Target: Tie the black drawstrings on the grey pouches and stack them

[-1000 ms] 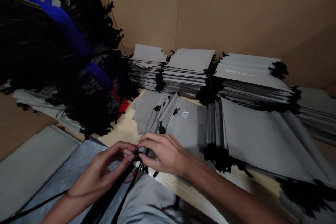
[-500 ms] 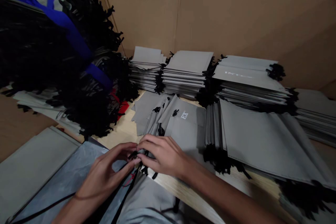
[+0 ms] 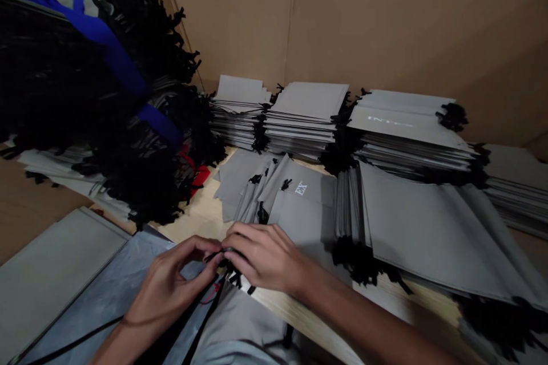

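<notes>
My left hand pinches a short black cord between thumb and fingertips. Close against it, my right hand is closed on the same black cord, its fingers covering much of it. More black cord ends hang just below the right thumb. A grey fabric pouch lies under the hands at the bottom, and whether the held cord belongs to it is hidden. Beyond the right hand lies a grey pouch with white "EX" lettering.
Stacks of grey pouches with black cords stand along a cardboard wall. More folded pouches lie to the right. At left rises a large bundle with black cord ends, tied with blue strap. A grey-blue sheet lies below it.
The left fingertips have shifted slightly up and left, and the right hand has turned a little, showing more of the cord between them. The stacks are unchanged.
</notes>
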Tool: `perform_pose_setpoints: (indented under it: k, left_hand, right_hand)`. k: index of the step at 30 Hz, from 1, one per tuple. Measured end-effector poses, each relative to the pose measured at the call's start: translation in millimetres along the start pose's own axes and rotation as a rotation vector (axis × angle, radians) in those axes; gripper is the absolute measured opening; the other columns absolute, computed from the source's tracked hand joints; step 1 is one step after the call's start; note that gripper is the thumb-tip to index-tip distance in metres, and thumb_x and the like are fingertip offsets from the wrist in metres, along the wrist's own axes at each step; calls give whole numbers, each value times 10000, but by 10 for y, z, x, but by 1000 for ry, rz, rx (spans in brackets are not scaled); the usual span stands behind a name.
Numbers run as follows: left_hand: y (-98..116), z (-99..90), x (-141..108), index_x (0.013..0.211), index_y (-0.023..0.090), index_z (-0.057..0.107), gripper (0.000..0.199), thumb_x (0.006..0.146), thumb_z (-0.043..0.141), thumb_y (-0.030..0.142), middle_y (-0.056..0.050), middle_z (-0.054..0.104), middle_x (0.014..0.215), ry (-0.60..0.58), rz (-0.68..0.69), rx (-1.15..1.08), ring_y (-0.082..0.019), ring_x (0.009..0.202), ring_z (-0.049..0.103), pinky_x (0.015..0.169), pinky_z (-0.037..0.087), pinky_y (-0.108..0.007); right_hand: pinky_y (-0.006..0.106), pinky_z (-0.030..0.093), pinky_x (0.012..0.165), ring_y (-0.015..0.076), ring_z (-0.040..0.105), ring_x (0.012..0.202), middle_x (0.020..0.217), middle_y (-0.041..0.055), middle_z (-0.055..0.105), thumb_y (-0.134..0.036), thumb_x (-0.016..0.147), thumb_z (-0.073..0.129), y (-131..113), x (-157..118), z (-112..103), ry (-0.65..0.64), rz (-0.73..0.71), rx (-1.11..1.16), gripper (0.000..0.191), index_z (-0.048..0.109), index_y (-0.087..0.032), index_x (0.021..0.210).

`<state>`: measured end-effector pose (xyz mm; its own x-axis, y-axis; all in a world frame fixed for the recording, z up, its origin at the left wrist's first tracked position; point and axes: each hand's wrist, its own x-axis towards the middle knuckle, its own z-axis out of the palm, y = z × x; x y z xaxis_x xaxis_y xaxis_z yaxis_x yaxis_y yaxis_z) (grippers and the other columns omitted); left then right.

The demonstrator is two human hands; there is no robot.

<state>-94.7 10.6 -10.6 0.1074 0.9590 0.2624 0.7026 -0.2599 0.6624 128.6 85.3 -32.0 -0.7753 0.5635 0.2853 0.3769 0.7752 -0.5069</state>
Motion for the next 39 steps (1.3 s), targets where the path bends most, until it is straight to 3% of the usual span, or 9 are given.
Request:
perform_pose_setpoints:
  k: [9, 20, 26, 31, 39]
  left_hand:
    - [35, 25, 41, 879, 242, 656, 86, 900, 653, 159, 39, 693, 799, -74, -57, -105, -144, 739, 671, 696, 540, -208]
    - [58, 14, 81, 766, 243, 555, 184, 799, 659, 95, 40, 690, 778, -100, -93, -260, -139, 715, 661, 692, 535, -224]
    - [21, -2, 42, 881, 221, 673, 46, 884, 712, 198, 4, 725, 802, -28, -83, -162, -164, 744, 704, 711, 591, -233]
    - [-57, 22, -62, 1143, 249, 740, 216, 933, 789, 248, -11, 837, 991, -6, 5, -36, -186, 862, 791, 792, 627, -242]
    - [-101, -42, -86, 1008, 265, 778, 97, 949, 800, 191, -7, 861, 1033, -8, 56, -114, -195, 946, 824, 882, 624, -244]
  right_hand:
    - [304, 414, 697, 157, 701, 963, 1195, -18, 731, -345, 1129, 561, -15, 9, 7, 7, -22, -28, 145, 677, -272, 1178]
    - [320, 377, 698, 152, 654, 960, 1155, -60, 746, -196, 1060, 595, -21, -29, 0, 9, -51, 2, 204, 680, -321, 1197]
    - [304, 407, 716, 158, 670, 993, 1158, -34, 739, -255, 1096, 585, 1, -30, 44, 34, -57, 7, 173, 657, -319, 1239]
    - [293, 448, 774, 165, 691, 1016, 1181, -3, 738, -343, 1149, 512, -5, -34, 64, 41, -32, -2, 166, 649, -280, 1218]
    - [296, 432, 746, 156, 708, 1016, 1217, -20, 737, -427, 1160, 510, 12, -28, 79, 29, -28, -21, 222, 676, -290, 1214]
